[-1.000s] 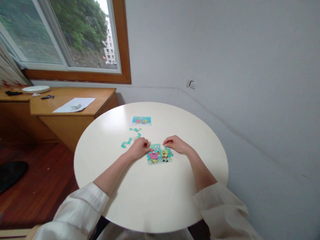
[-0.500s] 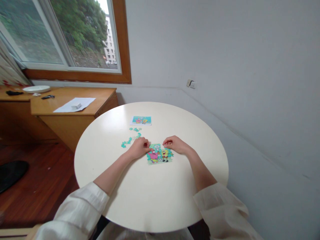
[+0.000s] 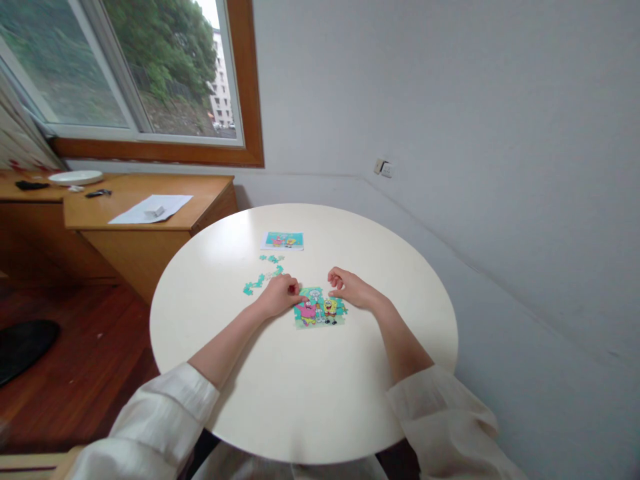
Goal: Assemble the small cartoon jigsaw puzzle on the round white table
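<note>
A partly assembled jigsaw puzzle with pink and yellow cartoon figures lies flat on the round white table. My left hand rests at its upper left edge, fingers curled and thumb pressed on the puzzle. Just over the puzzle's upper right corner is my right hand, its thumb and fingers apart and nothing visible between them. Loose teal puzzle pieces lie beyond my left hand, some of them partly hidden by it.
Behind the loose pieces lies a picture card with the same cartoon figures. To the left stands a wooden desk with a paper sheet, a small white box and a white plate. A wall rises behind the table.
My right hand's fingers have spread apart from the thumb and lifted slightly at the puzzle's upper right corner. My left hand has stayed in place on the puzzle.
</note>
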`<act>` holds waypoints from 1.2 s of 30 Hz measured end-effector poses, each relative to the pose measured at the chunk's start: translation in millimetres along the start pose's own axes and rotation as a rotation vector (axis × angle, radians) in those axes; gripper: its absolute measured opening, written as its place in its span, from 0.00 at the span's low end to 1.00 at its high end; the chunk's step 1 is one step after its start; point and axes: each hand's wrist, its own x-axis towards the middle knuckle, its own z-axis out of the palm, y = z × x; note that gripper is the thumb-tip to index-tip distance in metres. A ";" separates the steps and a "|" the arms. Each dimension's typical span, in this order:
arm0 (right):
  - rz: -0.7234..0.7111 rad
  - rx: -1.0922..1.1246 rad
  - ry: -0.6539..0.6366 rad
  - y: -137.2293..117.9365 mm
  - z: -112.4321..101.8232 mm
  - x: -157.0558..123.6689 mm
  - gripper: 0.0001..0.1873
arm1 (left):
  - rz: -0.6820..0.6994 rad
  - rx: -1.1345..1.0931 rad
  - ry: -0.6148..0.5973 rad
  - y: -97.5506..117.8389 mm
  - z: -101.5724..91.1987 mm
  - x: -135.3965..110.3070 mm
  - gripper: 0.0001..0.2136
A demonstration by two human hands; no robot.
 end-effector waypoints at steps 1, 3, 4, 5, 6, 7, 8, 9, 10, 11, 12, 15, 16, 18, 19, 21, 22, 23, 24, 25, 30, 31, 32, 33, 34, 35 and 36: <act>-0.005 0.001 -0.007 1.1 0.1 0.2 0.13 | -0.003 0.001 -0.002 0.2 -0.1 -0.1 0.12; -0.019 0.016 -0.013 3.9 0.5 0.8 0.12 | -0.009 0.004 -0.007 0.8 -0.5 -0.3 0.12; -0.027 0.033 -0.014 5.7 0.8 1.2 0.12 | -0.011 0.005 -0.007 1.2 -0.8 -0.5 0.12; -0.034 0.057 -0.013 7.5 1.2 1.7 0.12 | -0.012 0.005 -0.007 1.7 -1.1 -0.7 0.12; -0.038 0.084 -0.009 9.4 1.7 2.3 0.12 | -0.012 0.004 -0.007 2.0 -1.4 -0.9 0.12; -0.037 0.113 0.000 11.1 2.2 2.9 0.12 | -0.011 0.002 -0.005 2.3 -1.6 -1.1 0.12; -0.029 0.138 0.017 12.6 2.8 3.6 0.12 | -0.010 -0.001 -0.004 2.5 -1.9 -1.4 0.12; -0.014 0.155 0.044 13.7 3.4 4.4 0.12 | -0.006 -0.002 -0.003 2.7 -2.2 -1.6 0.12; 0.002 0.166 0.078 14.5 4.0 5.1 0.12 | -0.001 -0.002 -0.001 2.8 -2.5 -1.9 0.12; 0.014 0.163 0.106 14.8 4.7 5.7 0.11 | -0.003 0.002 0.006 2.9 -2.8 -2.3 0.12; 0.020 0.148 0.122 14.8 5.4 6.3 0.11 | -0.005 0.006 0.009 3.3 -3.1 -2.8 0.11; 0.037 0.074 0.142 13.6 7.8 7.2 0.09 | -0.008 0.028 0.022 5.4 -3.7 -4.4 0.11; 0.036 0.048 0.143 13.3 8.6 7.2 0.09 | -0.009 0.032 0.026 6.3 -3.6 -4.8 0.12; 0.030 0.004 0.143 13.0 9.8 7.0 0.09 | -0.017 0.018 0.046 7.1 -3.6 -4.9 0.11; 0.026 -0.012 0.142 13.1 10.2 6.9 0.09 | -0.029 0.004 0.069 6.5 -4.0 -4.4 0.11; 0.020 -0.029 0.142 13.3 10.4 6.5 0.09 | -0.082 -0.030 0.161 2.5 -6.9 -2.5 0.10; 0.018 -0.033 0.142 13.3 10.3 6.3 0.09 | -0.123 -0.044 0.224 -1.1 -9.7 -1.2 0.10; 0.017 -0.037 0.144 13.4 10.2 6.2 0.09 | -0.179 -0.064 0.302 -5.6 -13.6 0.2 0.10; 0.017 -0.042 0.146 13.5 10.0 6.2 0.10 | -0.214 -0.064 0.350 -10.8 -18.4 1.5 0.11; 0.017 -0.049 0.147 13.6 9.9 6.1 0.10 | -0.238 -0.060 0.382 -16.4 -23.9 2.6 0.11; 0.013 -0.088 0.153 14.9 10.7 6.4 0.10 | -0.406 -0.078 0.558 -40.6 -48.8 3.1 0.12; 0.013 -0.095 0.155 15.0 10.9 6.4 0.10 | -0.422 -0.084 0.575 -43.4 -51.4 2.6 0.11; 0.014 -0.101 0.156 15.0 11.1 6.3 0.10 | -0.431 -0.088 0.587 -45.4 -53.2 2.2 0.11; 0.014 -0.105 0.156 14.8 11.2 6.1 0.10 | -0.433 -0.090 0.595 -46.7 -54.2 1.9 0.11; 0.014 -0.108 0.155 14.5 11.2 5.9 0.10 | -0.428 -0.090 0.597 -47.6 -54.6 1.8 0.11; 0.014 -0.110 0.155 14.2 11.2 5.7 0.10 | -0.423 -0.090 0.597 -48.1 -54.5 1.9 0.11; 0.013 -0.112 0.154 13.8 11.1 5.5 0.10 | -0.416 -0.089 0.592 -48.4 -54.0 2.1 0.11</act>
